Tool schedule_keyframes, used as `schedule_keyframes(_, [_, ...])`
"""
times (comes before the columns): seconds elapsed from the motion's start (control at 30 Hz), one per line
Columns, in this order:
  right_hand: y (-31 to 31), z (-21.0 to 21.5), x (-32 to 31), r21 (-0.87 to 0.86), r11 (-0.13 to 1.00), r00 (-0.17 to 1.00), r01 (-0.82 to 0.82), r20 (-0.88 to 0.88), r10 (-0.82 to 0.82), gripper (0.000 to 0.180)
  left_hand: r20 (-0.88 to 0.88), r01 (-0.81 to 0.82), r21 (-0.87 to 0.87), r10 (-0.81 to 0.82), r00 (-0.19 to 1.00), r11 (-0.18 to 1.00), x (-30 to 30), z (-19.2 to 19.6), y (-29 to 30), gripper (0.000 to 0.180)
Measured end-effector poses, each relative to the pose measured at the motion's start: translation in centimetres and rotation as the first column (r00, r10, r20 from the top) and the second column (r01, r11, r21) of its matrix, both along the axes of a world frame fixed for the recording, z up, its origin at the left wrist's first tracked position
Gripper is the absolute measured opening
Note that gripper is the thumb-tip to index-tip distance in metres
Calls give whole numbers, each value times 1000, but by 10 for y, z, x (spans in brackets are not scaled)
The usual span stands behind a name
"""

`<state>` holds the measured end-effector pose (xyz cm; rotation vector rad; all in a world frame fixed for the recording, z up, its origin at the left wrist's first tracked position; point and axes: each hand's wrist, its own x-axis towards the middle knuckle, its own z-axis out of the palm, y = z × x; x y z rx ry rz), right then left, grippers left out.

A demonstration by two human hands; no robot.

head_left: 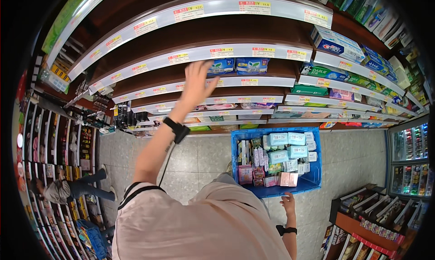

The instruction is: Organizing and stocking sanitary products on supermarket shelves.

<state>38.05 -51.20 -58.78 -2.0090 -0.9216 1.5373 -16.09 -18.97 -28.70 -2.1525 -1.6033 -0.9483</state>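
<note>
My left hand (197,83) is raised to a middle shelf, fingers stretched out and the thumb apart. It is beside two blue soft packs with a leaf picture, the left pack (222,66) and the right pack (252,65); whether it touches the left one I cannot tell. Low at my right, my right hand (288,204) hangs just outside the near rim of a blue plastic crate (319,169), its fingers loosely bent and apart, holding nothing. Inside the crate lie several light-blue packs (278,139), white packs (310,145), a pink box (288,179) and pink packs (245,174).
Toothpaste boxes (337,44) fill shelves at the right. Price strips (253,7) edge the long shelves ahead. A person (68,189) is by the left shelving, near another blue crate (93,239). A low display rack (367,219) and a drinks cooler (410,160) stand right.
</note>
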Motion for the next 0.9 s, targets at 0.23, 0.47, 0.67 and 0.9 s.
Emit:
schedule_keyframes(0.23, [-24, -119, 30, 125, 941, 894, -315, 370, 251, 43, 333, 358, -525, -201, 921, 772, 36, -198, -146, 18])
schedule_keyframes(0.47, [-3, -103, 30, 213, 879, 887, -426, 289, 360, 36, -245, -211, -969, 456, 856, -125, -56, -447, -456, 53])
schedule_keyframes(0.67, [0, -106, 27, 249, 849, 820, -467, 482, 309, 34, 138, 354, -935, 948, 287, 29, -47, -400, -606, 26])
schedule_keyframes(0.9, [-8, -76, 12, 308, 870, 842, -385, 502, 195, 34, 63, -11, -997, 907, 417, 75, 9, -348, -644, 35])
